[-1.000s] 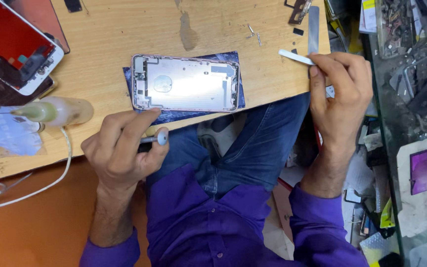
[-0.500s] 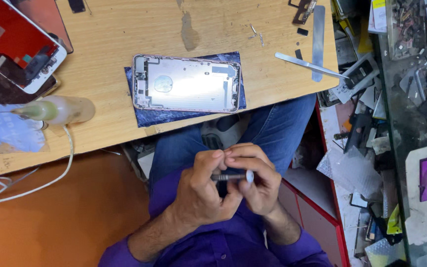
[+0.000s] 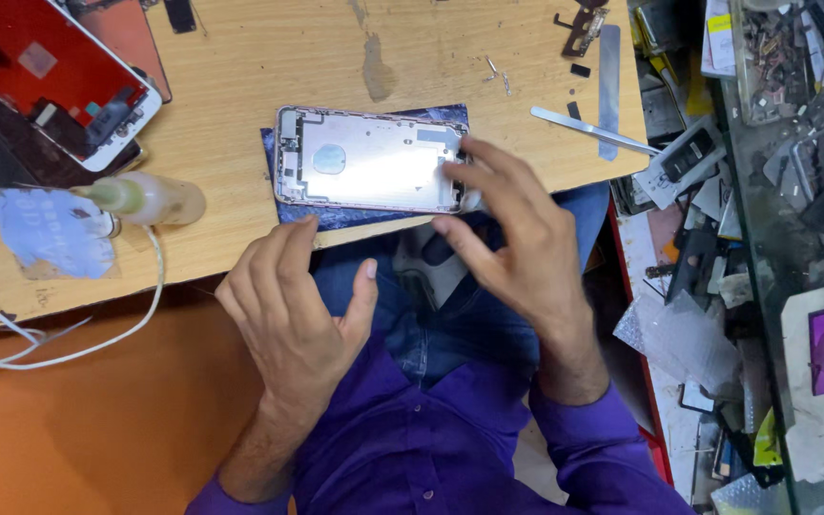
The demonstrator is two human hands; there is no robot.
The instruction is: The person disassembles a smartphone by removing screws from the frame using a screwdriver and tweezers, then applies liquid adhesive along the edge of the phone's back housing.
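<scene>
The bare phone housing (image 3: 371, 159) lies flat, inside face up, on a dark blue mat (image 3: 288, 208) near the front edge of the wooden surface (image 3: 240, 57), its long axis running left to right across the person's view. The right hand (image 3: 512, 238) is the nearer one — its fingertips touch the housing's right end, fingers loosely spread over that short edge and not closed round anything. The left hand (image 3: 293, 305) hovers open and empty just in front of the mat, fingertips near the surface's edge, below the housing's left half and not touching it. So the housing lies up and to the left of the right hand, and straight ahead of the left. To the left stand a small pale bottle (image 3: 145, 197) lying on its side, a white cable (image 3: 97, 348) and a red-screened display panel (image 3: 50, 81); to the right, metal tweezers (image 3: 584, 131) and a flat metal strip (image 3: 608, 86). Beyond the surface's right edge — crowded shelves of loose phone parts (image 3: 793, 114).
</scene>
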